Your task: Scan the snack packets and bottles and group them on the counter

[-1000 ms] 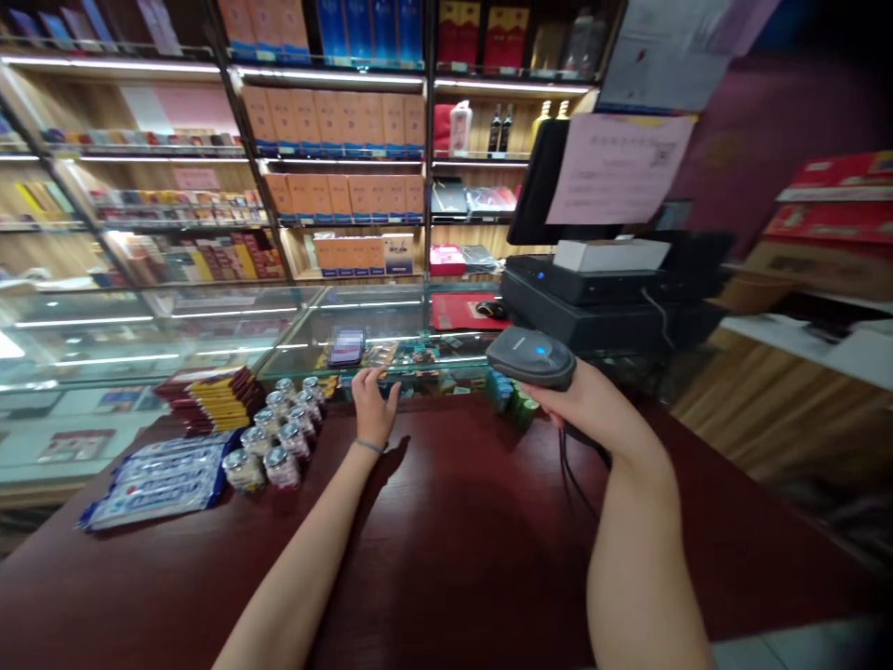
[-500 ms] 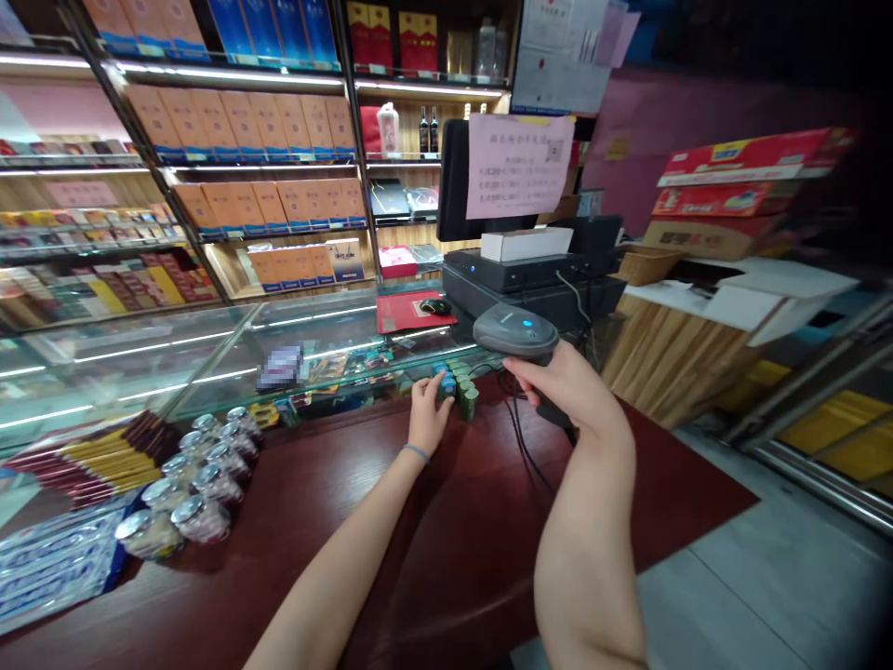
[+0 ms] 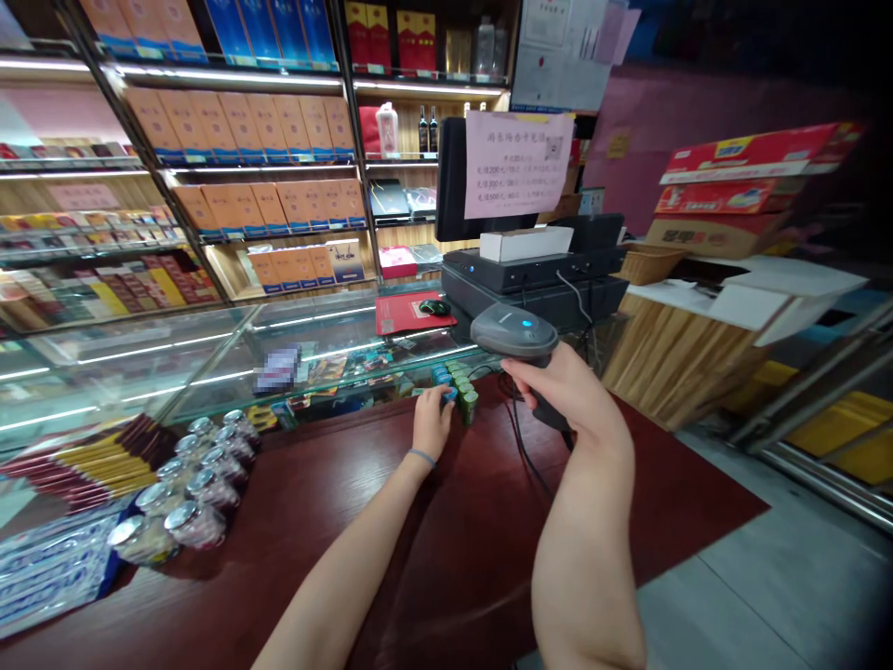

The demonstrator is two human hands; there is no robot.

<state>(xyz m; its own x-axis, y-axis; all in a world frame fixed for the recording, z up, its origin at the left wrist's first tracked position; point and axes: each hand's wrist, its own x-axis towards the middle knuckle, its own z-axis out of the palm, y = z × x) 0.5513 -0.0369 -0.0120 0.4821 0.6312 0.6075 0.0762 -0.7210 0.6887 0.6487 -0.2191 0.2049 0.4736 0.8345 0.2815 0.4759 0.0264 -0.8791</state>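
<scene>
My right hand point(image 3: 548, 377) is wrapped round the handle of a dark grey barcode scanner point(image 3: 513, 333), which has a blue light on top and a cable hanging down. Lower and to the left, my left hand point(image 3: 431, 417) has thumb and fingers closed about a small blue-topped container point(image 3: 450, 395) at the near end of a row. Green-topped containers point(image 3: 469, 402) stand in a row just right of it, and more blue-topped ones point(image 3: 441, 375) are behind my fingers. My palm hides part of the held container.
Several lidded jars point(image 3: 196, 523) stand in two rows on the red-brown counter point(image 3: 327, 521), beside stacked packets point(image 3: 104, 465). Behind are a glass case point(image 3: 174, 363), a red mat with a mouse point(image 3: 433, 307), and a monitor point(image 3: 452, 181) over a cash drawer. Stacked boxes point(image 3: 722, 197) are at right.
My left hand has come slightly nearer, and its fingers have closed on a blue-topped container at the row's near end. My right hand and the scanner are almost unmoved.
</scene>
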